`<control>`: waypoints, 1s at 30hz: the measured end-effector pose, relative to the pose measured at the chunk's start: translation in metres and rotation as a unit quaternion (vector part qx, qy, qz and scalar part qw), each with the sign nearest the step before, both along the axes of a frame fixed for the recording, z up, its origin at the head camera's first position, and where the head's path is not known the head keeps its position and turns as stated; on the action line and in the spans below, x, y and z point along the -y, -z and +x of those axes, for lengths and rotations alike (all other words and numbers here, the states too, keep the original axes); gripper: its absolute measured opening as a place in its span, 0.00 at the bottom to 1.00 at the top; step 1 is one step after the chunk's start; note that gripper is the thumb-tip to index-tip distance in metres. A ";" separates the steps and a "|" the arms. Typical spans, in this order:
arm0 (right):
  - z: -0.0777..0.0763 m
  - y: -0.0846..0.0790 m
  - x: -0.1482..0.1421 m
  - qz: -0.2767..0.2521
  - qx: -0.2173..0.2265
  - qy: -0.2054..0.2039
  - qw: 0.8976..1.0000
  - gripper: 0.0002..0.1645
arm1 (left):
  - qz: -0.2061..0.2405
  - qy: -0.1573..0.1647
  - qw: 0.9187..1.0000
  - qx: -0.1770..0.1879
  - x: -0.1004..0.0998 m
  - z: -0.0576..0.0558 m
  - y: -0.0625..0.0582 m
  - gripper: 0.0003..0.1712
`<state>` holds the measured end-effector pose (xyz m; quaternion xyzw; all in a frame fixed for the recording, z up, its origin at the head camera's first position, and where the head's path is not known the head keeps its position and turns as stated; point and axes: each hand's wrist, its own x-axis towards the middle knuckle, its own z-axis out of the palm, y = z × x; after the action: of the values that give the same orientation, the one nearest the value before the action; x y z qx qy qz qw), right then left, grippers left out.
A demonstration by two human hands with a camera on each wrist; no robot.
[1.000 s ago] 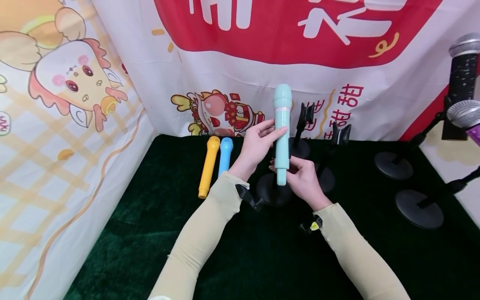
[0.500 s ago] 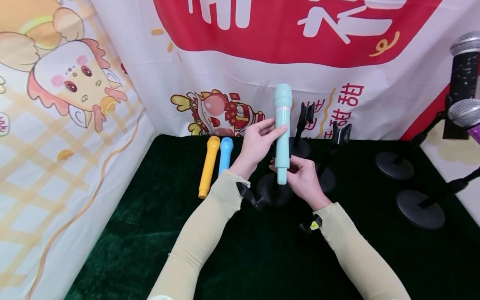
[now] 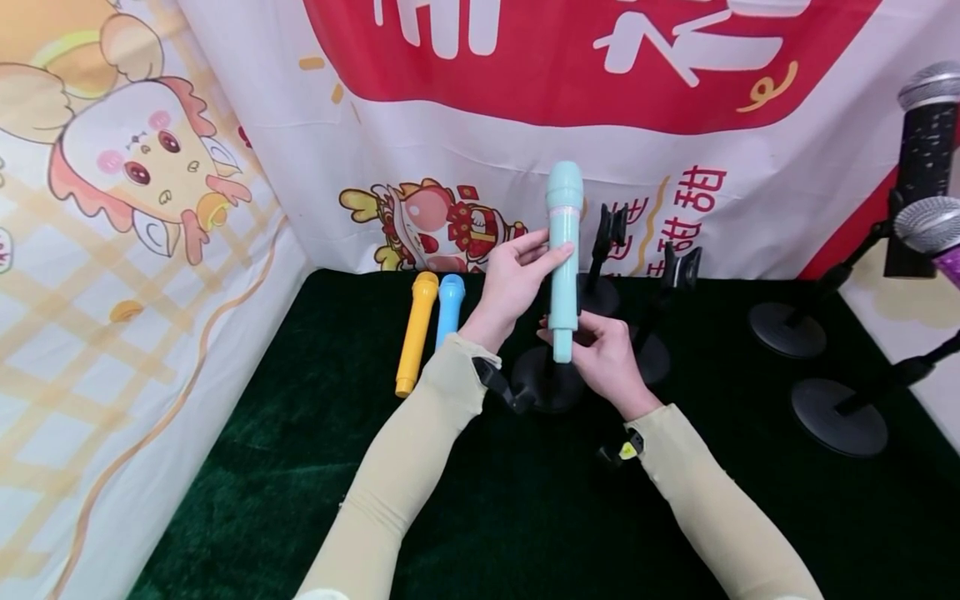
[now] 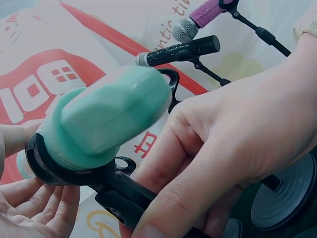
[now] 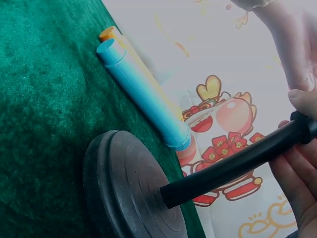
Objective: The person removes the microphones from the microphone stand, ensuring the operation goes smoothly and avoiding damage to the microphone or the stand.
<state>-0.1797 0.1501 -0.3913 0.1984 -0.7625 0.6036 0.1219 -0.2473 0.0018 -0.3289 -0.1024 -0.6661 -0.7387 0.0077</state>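
A mint-green microphone (image 3: 564,279) stands upright at the centre of the head view. My left hand (image 3: 510,279) holds its body, thumb across the front and fingers behind. In the left wrist view its lower end sits in a black clip (image 4: 69,177) that curves around it. My right hand (image 3: 611,357) grips the black stand just below that clip; its fingers are partly hidden behind the microphone in the head view. The stand's stem (image 5: 228,166) runs down to a round base (image 5: 131,183) on the green cloth.
A yellow microphone (image 3: 417,333) and a blue microphone (image 3: 450,304) lie to the left. Two stands with bare clips (image 3: 613,225) are behind my right hand. At the right, a black microphone (image 3: 928,175) and a purple one (image 3: 948,265) are on stands. A printed curtain (image 3: 450,137) hangs behind.
The mint-green microphone has shifted slightly upward with my left hand. My right hand has stayed at the stand.
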 end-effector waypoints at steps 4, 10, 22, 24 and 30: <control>0.000 0.000 0.001 -0.002 -0.005 0.003 1.000 0.13 | -0.002 -0.001 1.000 0.001 0.000 -0.003 -0.001 0.25; 0.000 0.001 0.002 -0.001 -0.024 0.005 1.000 0.11 | 0.007 -0.003 1.000 0.007 0.000 -0.007 -0.004 0.25; -0.001 0.000 0.000 -0.001 -0.003 0.003 1.000 0.13 | 0.006 0.010 1.000 0.026 -0.001 -0.013 -0.005 0.28; -0.001 0.000 0.001 -0.001 0.000 0.003 1.000 0.13 | 0.006 0.012 0.999 0.032 0.000 -0.013 -0.004 0.29; -0.001 0.001 0.001 0.002 0.009 0.001 1.000 0.13 | 0.004 0.025 0.999 0.035 0.004 -0.011 0.000 0.29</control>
<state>-0.1812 0.1494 -0.3923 0.1922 -0.7650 0.6037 0.1152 -0.2582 -0.0026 -0.3290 -0.0929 -0.6599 -0.7448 -0.0338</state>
